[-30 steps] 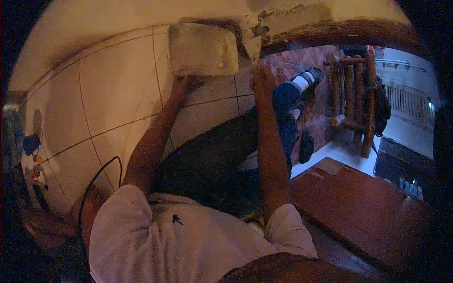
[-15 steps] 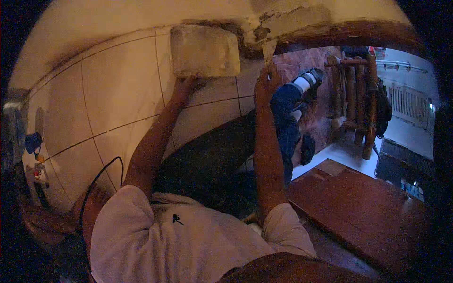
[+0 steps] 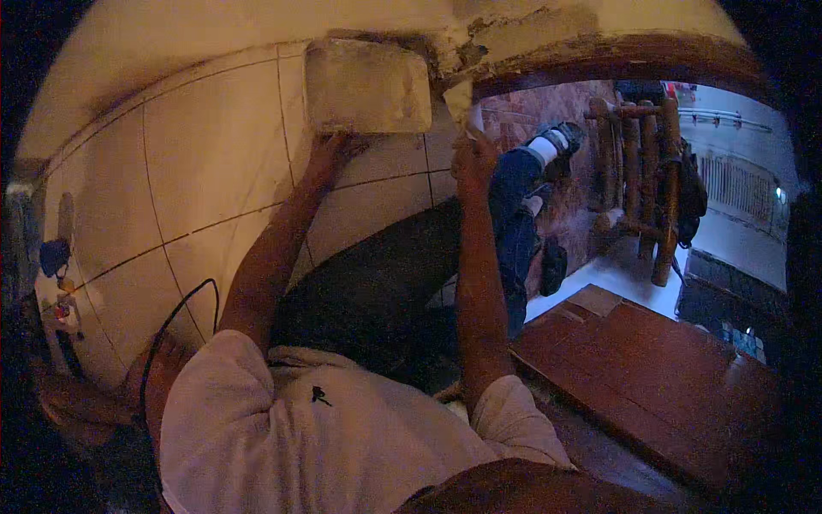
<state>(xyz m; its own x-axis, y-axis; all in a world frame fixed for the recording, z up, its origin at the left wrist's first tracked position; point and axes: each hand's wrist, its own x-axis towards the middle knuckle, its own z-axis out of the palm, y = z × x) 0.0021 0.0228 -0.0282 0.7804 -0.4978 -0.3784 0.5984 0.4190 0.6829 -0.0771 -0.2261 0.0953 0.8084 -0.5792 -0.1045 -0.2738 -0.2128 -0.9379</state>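
Note:
My left hand (image 3: 330, 157) grips the lower edge of a pale rectangular slab or tub (image 3: 368, 90), held up against the tiled wall. Dim light hides whether it is flat or hollow. Upright in my closed right hand (image 3: 473, 163) is a putty knife (image 3: 460, 101) with a light, widening blade. The blade's tip is close to a rough, chipped patch (image 3: 471, 53) in the plaster, just right of the slab. I cannot tell whether it touches the patch. Shadow covers most of my fingers.
A brown edge (image 3: 599, 60) runs right from the chipped patch. Beyond it are a leg in blue jeans (image 3: 514, 184) and a wooden-framed piece of furniture (image 3: 642, 171). A reddish-brown panel (image 3: 642, 368) lies at lower right. A black cable (image 3: 171, 330) loops at left.
My right hand and the putty knife have shifted slightly left and down, and the blade now tilts left. The slab stays in my left hand. The whole view has shifted a little.

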